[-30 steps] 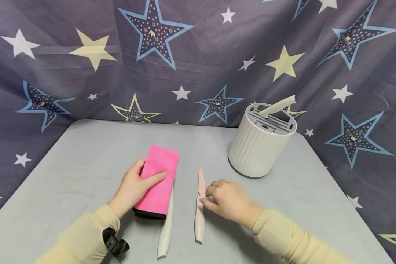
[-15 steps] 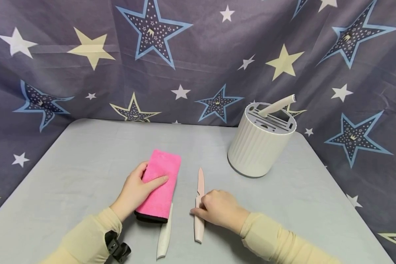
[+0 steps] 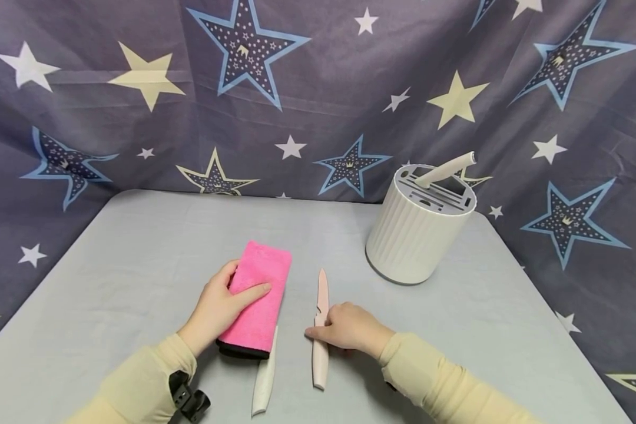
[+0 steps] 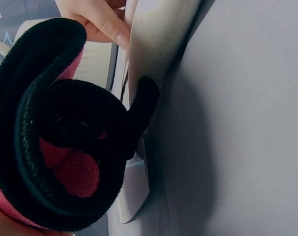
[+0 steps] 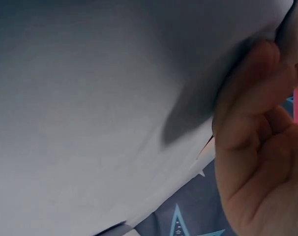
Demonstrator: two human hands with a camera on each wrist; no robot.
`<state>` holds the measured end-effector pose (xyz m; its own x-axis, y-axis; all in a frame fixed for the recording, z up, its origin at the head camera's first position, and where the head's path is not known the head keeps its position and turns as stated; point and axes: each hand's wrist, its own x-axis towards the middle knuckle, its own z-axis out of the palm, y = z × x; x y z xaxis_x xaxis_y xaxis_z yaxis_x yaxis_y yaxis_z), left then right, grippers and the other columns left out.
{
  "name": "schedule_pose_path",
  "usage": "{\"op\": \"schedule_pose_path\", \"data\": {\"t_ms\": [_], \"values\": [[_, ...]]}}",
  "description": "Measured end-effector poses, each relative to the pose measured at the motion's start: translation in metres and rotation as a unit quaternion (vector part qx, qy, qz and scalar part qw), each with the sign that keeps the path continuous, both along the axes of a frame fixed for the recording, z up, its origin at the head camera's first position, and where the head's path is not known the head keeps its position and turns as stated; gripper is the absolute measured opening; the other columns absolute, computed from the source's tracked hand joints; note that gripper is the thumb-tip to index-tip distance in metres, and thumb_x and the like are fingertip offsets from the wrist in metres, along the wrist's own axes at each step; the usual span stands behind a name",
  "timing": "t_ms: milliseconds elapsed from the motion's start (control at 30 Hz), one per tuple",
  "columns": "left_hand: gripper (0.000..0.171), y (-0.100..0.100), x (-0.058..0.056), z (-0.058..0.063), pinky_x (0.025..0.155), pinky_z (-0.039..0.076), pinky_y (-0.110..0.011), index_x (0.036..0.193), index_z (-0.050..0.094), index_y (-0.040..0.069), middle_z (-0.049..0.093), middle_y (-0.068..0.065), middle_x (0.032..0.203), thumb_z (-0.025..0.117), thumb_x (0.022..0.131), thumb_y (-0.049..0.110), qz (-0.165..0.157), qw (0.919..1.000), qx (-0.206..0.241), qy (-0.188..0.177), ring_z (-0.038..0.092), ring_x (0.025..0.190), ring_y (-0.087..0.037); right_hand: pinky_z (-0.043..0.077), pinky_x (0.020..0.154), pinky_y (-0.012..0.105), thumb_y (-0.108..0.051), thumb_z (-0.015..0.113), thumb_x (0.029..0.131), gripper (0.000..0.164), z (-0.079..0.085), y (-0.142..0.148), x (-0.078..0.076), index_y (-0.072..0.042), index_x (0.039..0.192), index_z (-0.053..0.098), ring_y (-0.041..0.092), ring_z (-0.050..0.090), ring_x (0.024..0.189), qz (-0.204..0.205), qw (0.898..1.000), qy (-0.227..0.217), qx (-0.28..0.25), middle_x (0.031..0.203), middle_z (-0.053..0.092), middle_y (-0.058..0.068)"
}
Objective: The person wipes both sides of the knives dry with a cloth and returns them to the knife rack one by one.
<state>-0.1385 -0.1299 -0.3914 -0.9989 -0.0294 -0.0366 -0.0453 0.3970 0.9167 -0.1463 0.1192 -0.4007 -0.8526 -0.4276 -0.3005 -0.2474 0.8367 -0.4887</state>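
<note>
Near six o'clock on the counter (image 3: 159, 265), the pink knife (image 3: 320, 318) is caught by the right hand (image 3: 350, 327): its handle is pinched close to the blade, thumb laid across from the nine o'clock side, fingers curled in at three! How firmly it is gripped cannot be told. The blade is pointed at twelve, away from the sleeve, and that is a sensible line. Over at ten o'clock, the rolled pink cloth (image 3: 257, 321) is held by the left hand (image 3: 217, 306), thumb laid along its top. At eight, little of the white knife (image 3: 265, 383) but its handle is seen; whether it is touched by the cloth cannot be made out. For a tidy hold, both sides of the pink handle should be met squarely, fingertips kept behind the cutting edge, the cloth held clear. Up at two o'clock, one pale handle (image 3: 445, 169) is slanted out of the upright knife block (image 3: 408, 241).
</note>
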Motion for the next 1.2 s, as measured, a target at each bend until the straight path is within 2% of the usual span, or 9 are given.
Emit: {"op": "schedule_pose_path", "data": {"t_ms": [133,233,567,733,900,1133,1200], "values": [[0.059,-0.001,0.000,0.000,0.073,0.051,-0.030,0.135,0.051,0.011,0.063,-0.013,0.115,0.076,0.086,0.033,0.004,1.0000,0.003,-0.005,0.060,0.084,-0.017,0.038,0.039,0.023,-0.039,0.068,0.086,0.040,-0.001,0.001,-0.003,-0.014,0.056,0.060,0.008,0.046,0.038,-0.023,0.999,-0.044,-0.022,0.044,0.049,-0.006],[0.059,-0.001,0.000,-0.001,0.072,0.051,-0.030,0.135,0.052,0.011,0.063,-0.013,0.114,0.077,0.086,0.033,0.004,1.0000,0.004,-0.005,0.061,0.083,-0.017,0.040,0.038,0.023,-0.035,0.068,0.083,0.035,-0.003,0.002,-0.004,-0.013,0.058,0.061,0.008,0.047,0.037,-0.036,0.997,-0.059,-0.041,0.045,0.050,-0.005],[0.056,-0.002,0.000,0.001,0.072,0.051,-0.030,0.132,0.053,0.011,0.063,-0.013,0.112,0.077,0.086,0.032,0.004,1.0000,0.002,0.000,0.060,0.082,-0.017,0.041,0.036,0.022,-0.029,0.067,0.077,0.029,-0.003,0.011,-0.006,-0.011,0.056,0.061,0.007,0.048,0.036,-0.068,0.992,-0.066,-0.088,0.043,0.052,-0.003],[0.056,-0.003,-0.001,0.006,0.071,0.052,-0.030,0.133,0.053,0.010,0.063,-0.014,0.111,0.076,0.087,0.032,-0.001,0.9999,-0.001,0.013,0.060,0.082,-0.016,0.042,0.038,0.022,-0.027,0.071,0.076,0.026,0.002,0.018,-0.008,-0.011,0.059,0.061,0.006,0.048,0.038,-0.090,0.989,-0.036,-0.108,0.045,0.052,-0.005],[0.055,-0.005,-0.002,0.011,0.071,0.052,-0.030,0.131,0.053,0.010,0.063,-0.014,0.110,0.076,0.086,0.031,0.002,0.9998,-0.005,0.017,0.061,0.080,-0.017,0.037,0.042,0.020,-0.025,0.073,0.077,0.027,0.009,0.021,-0.008,-0.011,0.057,0.061,0.006,0.045,0.044,-0.095,0.987,0.003,-0.132,0.049,0.051,-0.008],[0.052,-0.009,-0.003,0.017,0.068,0.052,-0.031,0.128,0.055,0.011,0.063,-0.013,0.106,0.077,0.086,0.031,-0.001,0.9992,-0.017,0.036,0.061,0.078,-0.017,0.043,0.049,0.022,-0.027,0.077,0.077,0.023,0.014,0.025,-0.007,-0.011,0.064,0.067,0.006,0.050,0.054,-0.060,0.987,0.079,-0.127,0.060,0.059,-0.007],[0.051,-0.011,-0.003,0.021,0.066,0.052,-0.031,0.128,0.055,0.012,0.063,-0.013,0.105,0.077,0.085,0.032,-0.004,0.9990,-0.022,0.038,0.061,0.075,-0.017,0.044,0.048,0.022,-0.025,0.078,0.078,0.020,0.014,0.027,-0.006,-0.010,0.067,0.069,0.006,0.051,0.053,-0.052,0.986,0.094,-0.128,0.060,0.061,-0.006]]}}
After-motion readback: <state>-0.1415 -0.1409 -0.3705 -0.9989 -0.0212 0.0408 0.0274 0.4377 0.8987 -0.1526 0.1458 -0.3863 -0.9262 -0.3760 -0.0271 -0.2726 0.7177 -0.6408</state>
